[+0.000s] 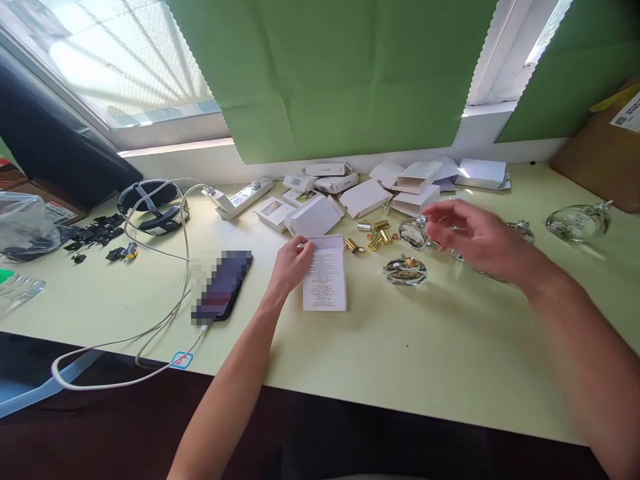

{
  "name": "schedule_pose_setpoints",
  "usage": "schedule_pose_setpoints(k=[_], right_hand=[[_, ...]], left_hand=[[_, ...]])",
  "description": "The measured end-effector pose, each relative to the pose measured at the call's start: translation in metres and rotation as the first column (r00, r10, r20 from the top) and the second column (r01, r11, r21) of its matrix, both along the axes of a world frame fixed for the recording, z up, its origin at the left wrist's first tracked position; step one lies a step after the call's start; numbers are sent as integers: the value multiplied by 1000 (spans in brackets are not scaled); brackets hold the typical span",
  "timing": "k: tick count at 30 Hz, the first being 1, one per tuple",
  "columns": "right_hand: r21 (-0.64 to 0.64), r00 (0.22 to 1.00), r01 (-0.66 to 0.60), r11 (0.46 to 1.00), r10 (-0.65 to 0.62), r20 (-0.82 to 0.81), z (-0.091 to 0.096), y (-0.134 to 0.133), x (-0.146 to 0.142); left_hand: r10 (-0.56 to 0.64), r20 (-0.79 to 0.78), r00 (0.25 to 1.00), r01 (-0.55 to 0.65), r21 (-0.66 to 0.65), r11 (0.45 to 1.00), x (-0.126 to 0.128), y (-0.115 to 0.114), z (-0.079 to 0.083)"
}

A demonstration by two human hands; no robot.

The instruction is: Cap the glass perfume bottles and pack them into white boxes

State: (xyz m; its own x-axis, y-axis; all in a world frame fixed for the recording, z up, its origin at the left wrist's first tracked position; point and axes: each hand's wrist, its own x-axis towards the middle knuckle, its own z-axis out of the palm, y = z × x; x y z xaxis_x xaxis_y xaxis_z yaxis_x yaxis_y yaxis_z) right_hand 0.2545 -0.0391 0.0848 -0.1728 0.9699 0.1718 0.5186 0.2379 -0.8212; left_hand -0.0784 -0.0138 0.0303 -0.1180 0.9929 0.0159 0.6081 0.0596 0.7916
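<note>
My left hand (291,264) rests on the pale green table (400,353), its fingers closed on the top left corner of a white box with printed text (325,275) lying flat. My right hand (473,237) hovers above the table to the right, fingers spread and blurred, nothing in it, just beside a clear glass bottle (413,232). A second glass bottle with a gold neck (405,271) lies below it. Several gold caps (377,235) lie between the box and the bottles.
Several white cartons (417,177) sit along the back by the green paper on the window. A phone (223,285) on a white cable (165,320) lies left, with a power strip (243,198), headphones (153,207) and small black parts (97,233). Another glass bottle (577,222) and a cardboard box (603,157) are at right.
</note>
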Motion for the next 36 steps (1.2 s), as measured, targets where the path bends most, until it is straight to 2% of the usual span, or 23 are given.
schedule_pose_setpoints(k=[3, 7, 10, 13, 15, 16, 17, 19, 21, 22, 24, 26, 29, 32, 36], right_hand=[[-127, 977, -214, 969, 209, -50, -30, -7, 7], [-195, 930, -334, 922, 356, 94, -42, -12, 2], [-213, 916, -308, 927, 350, 199, -41, -10, -4], [-220, 930, -271, 937, 313, 191, -41, -9, -3], [-220, 940, -268, 938, 305, 154, -45, -8, 0], [-228, 946, -262, 938, 296, 130, -47, -8, 2], [-241, 954, -253, 937, 284, 102, -50, -7, 4], [-254, 970, -222, 941, 241, 44, -57, -4, 7], [-238, 986, -162, 958, 164, -9, -64, -1, 6], [-221, 992, -122, 968, 116, -40, -67, 0, 5], [-171, 993, -23, 985, 3, -114, -71, 0, -2], [-138, 976, 46, 989, -74, -205, -73, -1, -11], [-163, 944, 60, 985, -109, -311, -73, -4, -22], [-175, 934, 50, 983, -108, -339, -76, -5, -27], [-148, 939, 69, 987, -114, -324, -88, -2, -31]], left_hand=[[-58, -48, 997, 57, -22, 998, -1, -1, -5], [-121, -158, 980, 133, 70, 989, -4, 1, -9], [-71, -179, 981, 104, 180, 978, -5, 2, -9], [-20, -141, 990, 66, 332, 941, 2, -1, -4], [-81, -140, 987, 129, 384, 914, 11, -4, 5], [-148, -174, 974, 205, 381, 902, 16, -4, 11], [-242, -234, 942, 314, 351, 882, 22, -2, 18], [-444, -356, 822, 537, 226, 813, 33, 7, 33], [-607, -402, 686, 685, 74, 725, 42, 25, 46], [-652, -416, 634, 716, -2, 698, 47, 35, 50], [-686, -429, 587, 714, -125, 689, 57, 55, 54], [-682, -451, 575, 683, -194, 704, 66, 70, 50], [-695, -489, 527, 693, -225, 685, 78, 80, 38], [-694, -544, 472, 709, -234, 665, 82, 83, 26], [-708, -492, 506, 734, -185, 653, 84, 87, 17]])
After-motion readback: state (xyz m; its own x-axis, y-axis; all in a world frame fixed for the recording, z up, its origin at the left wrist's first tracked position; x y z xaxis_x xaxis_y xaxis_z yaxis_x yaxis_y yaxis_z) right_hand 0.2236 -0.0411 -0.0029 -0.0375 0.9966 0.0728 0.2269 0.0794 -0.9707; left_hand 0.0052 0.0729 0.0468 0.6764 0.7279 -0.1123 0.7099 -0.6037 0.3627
